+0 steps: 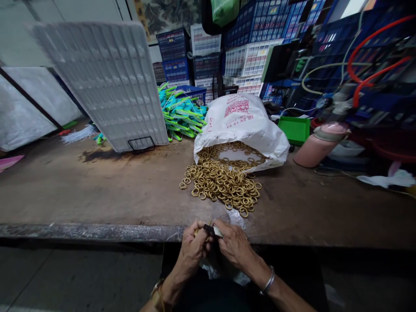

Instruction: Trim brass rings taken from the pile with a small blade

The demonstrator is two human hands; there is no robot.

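Both hands meet at the near edge of the desk [97,190], fingertips almost touching. The left hand [191,249] has its fingers [199,229] curled tight around a brass ring [196,232], of which only a gold sliver shows. The right hand [235,247] pinches a small dark piece [212,230] with a pale end, held just beside the left fingers; whether piece and ring touch cannot be told. A bracelet [268,281] sits on the right wrist, behind the fingers. Just beyond the fingers lies a heap of loose brass rings [224,184], spilling from the mouth of a white sack [242,123] that lies on its side farther out. Well beyond and to the left of the fingers, a white moulded tray [104,82] leans upright, with a pile of turquoise and green parts [182,112] beside it. Off to the right of the sack lie a green box [295,129] and a pink flask [320,145], tipped over.
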